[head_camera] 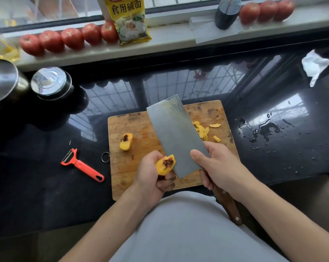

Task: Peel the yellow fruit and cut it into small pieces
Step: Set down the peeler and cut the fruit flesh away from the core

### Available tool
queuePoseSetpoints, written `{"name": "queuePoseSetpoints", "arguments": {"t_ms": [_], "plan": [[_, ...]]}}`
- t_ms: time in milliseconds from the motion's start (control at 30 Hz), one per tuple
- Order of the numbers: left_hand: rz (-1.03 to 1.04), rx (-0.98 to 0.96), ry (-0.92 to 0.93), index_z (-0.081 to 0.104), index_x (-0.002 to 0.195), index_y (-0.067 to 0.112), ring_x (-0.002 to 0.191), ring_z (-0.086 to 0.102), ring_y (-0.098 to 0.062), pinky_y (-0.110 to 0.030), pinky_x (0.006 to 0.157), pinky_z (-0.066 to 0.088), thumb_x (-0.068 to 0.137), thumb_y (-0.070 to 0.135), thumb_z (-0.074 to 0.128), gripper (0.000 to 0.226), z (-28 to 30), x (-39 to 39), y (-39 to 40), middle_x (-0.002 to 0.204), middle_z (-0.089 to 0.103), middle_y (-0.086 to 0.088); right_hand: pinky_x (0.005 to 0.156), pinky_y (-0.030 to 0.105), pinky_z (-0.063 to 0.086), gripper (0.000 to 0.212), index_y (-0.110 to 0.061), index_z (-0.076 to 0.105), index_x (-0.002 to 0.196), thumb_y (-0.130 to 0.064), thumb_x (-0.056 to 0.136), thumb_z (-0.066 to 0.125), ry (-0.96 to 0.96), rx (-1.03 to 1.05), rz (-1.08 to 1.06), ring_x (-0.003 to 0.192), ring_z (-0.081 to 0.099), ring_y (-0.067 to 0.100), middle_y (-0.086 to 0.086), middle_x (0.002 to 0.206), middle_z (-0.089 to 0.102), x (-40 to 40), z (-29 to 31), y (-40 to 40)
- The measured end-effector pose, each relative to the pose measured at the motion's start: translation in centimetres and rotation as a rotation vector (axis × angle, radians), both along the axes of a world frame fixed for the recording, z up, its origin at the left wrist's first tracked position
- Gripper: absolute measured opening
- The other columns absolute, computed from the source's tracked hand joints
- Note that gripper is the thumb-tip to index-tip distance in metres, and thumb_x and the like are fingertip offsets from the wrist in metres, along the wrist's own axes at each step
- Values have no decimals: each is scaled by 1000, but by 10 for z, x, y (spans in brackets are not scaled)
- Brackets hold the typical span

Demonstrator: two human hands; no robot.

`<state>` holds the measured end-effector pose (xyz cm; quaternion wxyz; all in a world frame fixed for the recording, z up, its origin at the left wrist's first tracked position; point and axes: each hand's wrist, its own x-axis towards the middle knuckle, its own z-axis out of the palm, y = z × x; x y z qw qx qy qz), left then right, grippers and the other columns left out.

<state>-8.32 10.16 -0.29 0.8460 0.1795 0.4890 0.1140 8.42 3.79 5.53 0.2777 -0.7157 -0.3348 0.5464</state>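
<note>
While both hands work above the near edge of the board, the scene reads as follows:

Left hand: the left hand (150,173) curls its fingers round one fruit half (165,164), cut face up, dark pit hollow showing; it is held just above the cutting board (139,129).

Right hand: the right hand (214,165) grips the cleaver (176,135) where blade meets wooden handle, thumb lying flat on the blade's side; the handle runs back under the forearm.

Cleaver: blade tilted, its flat side facing up, the near lower corner touching or just beside the held fruit half; I cannot tell whether the edge is in the flesh.

Second half: another fruit half (126,141) lies on the board's left part, apart from the hands, its dark hollow visible.

Peelings: yellow peel strips (203,131) lie in a loose heap on the board's right part, partly behind the blade.

Peeler: a red peeler (82,165) rests on the black counter (37,186), left of the board.

Windowsill: tomatoes (71,38) in a row, a yellow packet (130,19), a dark bottle (227,13).

Counter, right: spilled water (264,131) and a crumpled white wrapper (314,66).
</note>
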Motion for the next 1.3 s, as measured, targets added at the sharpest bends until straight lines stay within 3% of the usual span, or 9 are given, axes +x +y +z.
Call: {"name": "queuePoseSetpoints", "arguments": {"t_ms": [533, 767, 1033, 1300], "plan": [[63, 66, 75, 52, 63, 9, 37, 15, -15, -31, 51, 7, 87, 23, 39, 31, 6, 9, 0, 53, 37, -8, 42, 27, 44, 18, -26, 62, 116, -29, 107, 46, -51, 36, -80, 38, 50, 14, 2, 46, 58, -7, -3, 0], [194, 156, 105, 50, 62, 10, 40, 19, -18, -38, 56, 9, 93, 18, 38, 33, 13, 14, -5, 53, 39, -9, 40, 25, 43, 15, -23, 61, 111, -26, 106, 46, -120, 105, -96, 36, 51, 12, -6, 45, 57, -11, -2, 3], [80, 89, 53, 50, 59, 10, 38, 15, -16, -33, 52, 6, 88, 21, 38, 33, 11, 7, 1, 51, 36, -9, 42, 27, 43, 18, -28, 61, 118, -27, 107, 47, -43, 105, -45, 39, 49, 16, 5, 47, 57, -6, -3, 1], [43, 55, -56, 52, 56, 12, 38, 13, -15, -32, 52, 5, 84, 22, 35, 34, 12, 6, 6, 50, 33, -7, 46, 27, 45, 17, -27, 65, 107, -32, 106, 49, 87, 27, -79, 44, 48, 19, 10, 53, 57, -1, -2, 4]]}}
